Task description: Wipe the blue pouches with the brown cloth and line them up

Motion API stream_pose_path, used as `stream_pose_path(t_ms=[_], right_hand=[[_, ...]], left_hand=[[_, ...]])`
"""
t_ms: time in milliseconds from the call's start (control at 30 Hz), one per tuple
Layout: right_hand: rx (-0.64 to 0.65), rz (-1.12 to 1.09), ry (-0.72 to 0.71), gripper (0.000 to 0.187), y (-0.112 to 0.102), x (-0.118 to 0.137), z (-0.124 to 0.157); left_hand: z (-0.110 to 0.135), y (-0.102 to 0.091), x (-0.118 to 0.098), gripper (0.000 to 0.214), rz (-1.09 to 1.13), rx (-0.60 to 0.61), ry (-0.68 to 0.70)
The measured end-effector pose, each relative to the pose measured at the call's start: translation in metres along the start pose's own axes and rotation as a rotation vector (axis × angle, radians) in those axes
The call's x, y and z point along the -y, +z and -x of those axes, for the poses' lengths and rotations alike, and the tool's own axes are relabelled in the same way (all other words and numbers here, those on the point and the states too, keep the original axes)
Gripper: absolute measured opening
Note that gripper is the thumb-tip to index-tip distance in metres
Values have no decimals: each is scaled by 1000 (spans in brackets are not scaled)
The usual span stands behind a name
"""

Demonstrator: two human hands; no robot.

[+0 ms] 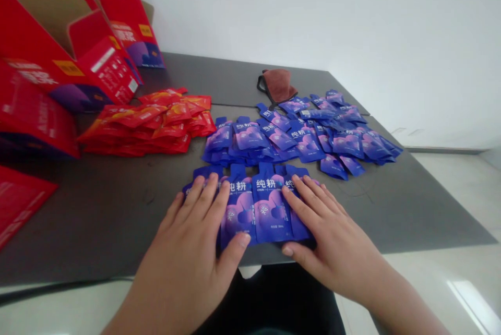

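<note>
Several blue-purple spouted pouches (270, 210) lie side by side in a row near the front edge of the table, their tops pointing away from me. My left hand (191, 236) rests flat on the left part of this row, fingers stretched out and thumb on a pouch's lower edge. Over the right end of the row lies my right hand (329, 225), also with fingers extended, its thumb near the lower edge. Both palms hide parts of the outer pouches. Just beyond the row is a loose pile of the same blue pouches (250, 136).
A heap of red-orange pouches (156, 121) sits on the grey table (117, 210) to the left. Behind it stand red cardboard boxes (105, 63), one with its top open. A brown cloth item with a black strap (278, 85) lies at the back, near the white wall (313, 11).
</note>
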State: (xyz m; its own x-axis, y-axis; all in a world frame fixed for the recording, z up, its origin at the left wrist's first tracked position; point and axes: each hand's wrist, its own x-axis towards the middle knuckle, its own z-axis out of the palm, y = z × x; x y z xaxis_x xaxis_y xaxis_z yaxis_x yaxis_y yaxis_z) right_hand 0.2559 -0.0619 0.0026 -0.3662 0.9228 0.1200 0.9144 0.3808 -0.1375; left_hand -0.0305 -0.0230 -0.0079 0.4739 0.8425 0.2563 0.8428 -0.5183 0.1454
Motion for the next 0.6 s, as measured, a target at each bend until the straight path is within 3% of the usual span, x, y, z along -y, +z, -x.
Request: stream_pose_path(t_ms=[233, 300, 367, 500, 600], right_hand=[[26, -15, -24, 99, 0, 1, 0], [-21, -40, -27, 104, -6, 0, 6], [-103, -97, -12, 97, -18, -6, 12], [-248, -212, 137, 71, -47, -44, 4], [-280, -271, 181, 64, -59, -86, -38]], left_hand=[[-4, 1, 2, 68, -27, -2, 64], [-1, 1, 5, 74, -5, -38, 78], [6, 0, 9, 83, 27, -85, 102], [23, 1, 19, 84, 36, -139, 113], [33, 6, 28, 86, 35, -172, 108]])
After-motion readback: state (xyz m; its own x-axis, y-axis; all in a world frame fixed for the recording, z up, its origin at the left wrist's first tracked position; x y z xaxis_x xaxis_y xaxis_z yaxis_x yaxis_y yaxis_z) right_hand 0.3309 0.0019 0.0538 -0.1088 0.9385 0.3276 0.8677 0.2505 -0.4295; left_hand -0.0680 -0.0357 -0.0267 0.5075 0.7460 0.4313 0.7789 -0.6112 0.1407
